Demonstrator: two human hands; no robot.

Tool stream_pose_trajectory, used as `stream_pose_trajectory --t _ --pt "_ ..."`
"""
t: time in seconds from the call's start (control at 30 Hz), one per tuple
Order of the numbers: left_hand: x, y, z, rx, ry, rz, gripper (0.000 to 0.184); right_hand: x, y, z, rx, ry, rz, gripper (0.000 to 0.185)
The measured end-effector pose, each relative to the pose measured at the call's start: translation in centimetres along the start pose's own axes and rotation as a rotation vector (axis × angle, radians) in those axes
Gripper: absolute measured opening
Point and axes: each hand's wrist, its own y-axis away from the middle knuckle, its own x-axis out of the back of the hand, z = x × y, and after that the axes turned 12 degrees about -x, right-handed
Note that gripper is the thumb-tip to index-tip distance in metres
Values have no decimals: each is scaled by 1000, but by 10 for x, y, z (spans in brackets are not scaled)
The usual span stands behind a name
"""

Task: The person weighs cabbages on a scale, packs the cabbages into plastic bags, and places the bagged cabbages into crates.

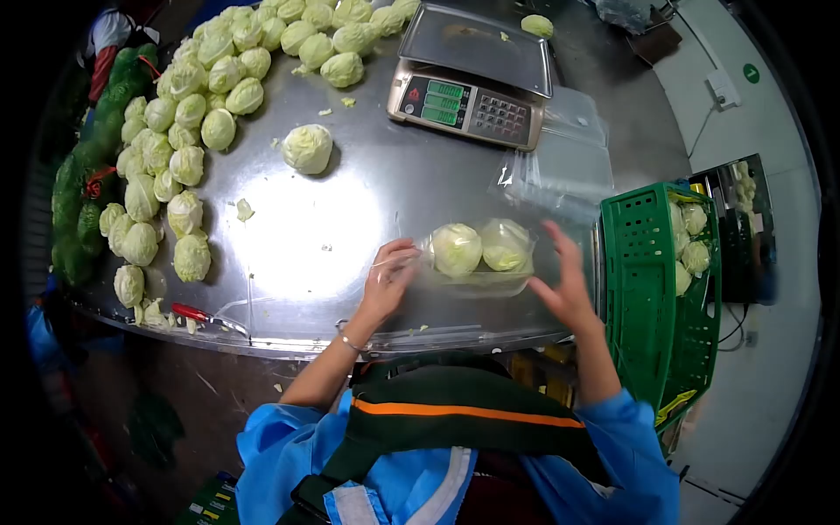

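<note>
Touching the left end of a clear, oblong plastic bag (479, 278) with the bent fingers of the bare left hand (389, 273), cannot tell whether clamped on the film, and holding the bare right hand (567, 284) by the other end, thumb and fingers spread apart. Lying on the shiny metal table (350, 219) on the near side of a silver digital scale (468, 105), long axis running left to right, with two round, pale-green cabbages (456, 250) inside, side by side along it. Beyond, see a green perforated plastic crate (636, 271) nearer than and right of the scale, then many loose pale-green cabbages (188, 109) left of it.
</note>
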Motion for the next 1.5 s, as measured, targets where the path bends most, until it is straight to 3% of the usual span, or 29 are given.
stream_pose_trajectory --t 0.03,0.07,0.13,0.2,0.23,0.27,0.3,0.37,0.4,0.43,0.5,0.57,0.63,0.73,0.83,0.97,1.03,1.1,1.17,1.23,1.3,1.33,1.4,1.5 --pt "-4 -4 15 80 -3 57 27 -12 -14 0 85 -68 -58 47" --pt "-3 -11 29 149 -7 118 20 -14 -16 8 -52 -199 -28 39" --pt "-5 -17 44 13 7 242 14 -12 -25 22 -299 -446 0 25" --pt "-4 -20 76 -64 62 358 17 -5 -17 13 -158 -789 177 14" --pt "5 -24 102 -247 -96 331 20 -5 -3 5 -118 -964 264 13" --pt "10 -36 125 -293 -122 328 19 -7 -5 -6 -144 -1037 337 13" --pt "13 -49 138 -357 -148 323 19 -14 -12 -15 -188 -969 345 13" --pt "24 -61 135 -281 24 398 17 -23 -29 -34 -237 -834 366 12" --pt "25 -58 150 -366 -87 459 17 -34 -25 -39 -92 -720 403 9" --pt "27 -56 140 -396 57 601 19 -42 -35 -50 -45 -846 400 9" --pt "48 -54 130 -208 37 618 20 -62 -35 -69 4 -1080 356 11" --pt "57 -57 120 -86 27 695 25 -83 -43 -66 -138 -963 255 18" --pt "74 -50 81 -109 -155 711 28 -101 -53 -72 -277 -919 200 20" --pt "86 -29 43 39 -225 746 34 -135 -45 -72 -454 -1001 145 26" --pt "89 9 15 234 -405 690 39 -159 -13 -64 -664 -978 78 30" --pt "83 70 -38 466 -368 536 34 -188 23 -33 -893 -929 -59 30" --pt "81 71 -26 571 -390 424 27 -195 36 -27 -834 -919 -69 29" --pt "93 70 -33 698 -119 431 28 -196 42 -31 -825 -892 -66 28" --pt "95 60 -6 271 -654 577 36 -191 45 -38 -864 -840 -38 28" --pt "86 25 63 -299 -846 225 49 -193 44 -39 -808 -854 -28 27" --pt "67 8 81 -389 -886 -307 56 -193 63 -27 -845 -866 -88 27" --pt "67 24 47 -250 -902 -428 62 -195 64 -15 -877 -891 -141 27" --pt "69 31 36 -256 -818 -435 61 -193 57 -1 -957 -926 -249 24" --pt "63 37 27 -266 -836 -397 58 -187 47 14 -855 -701 -18 19"
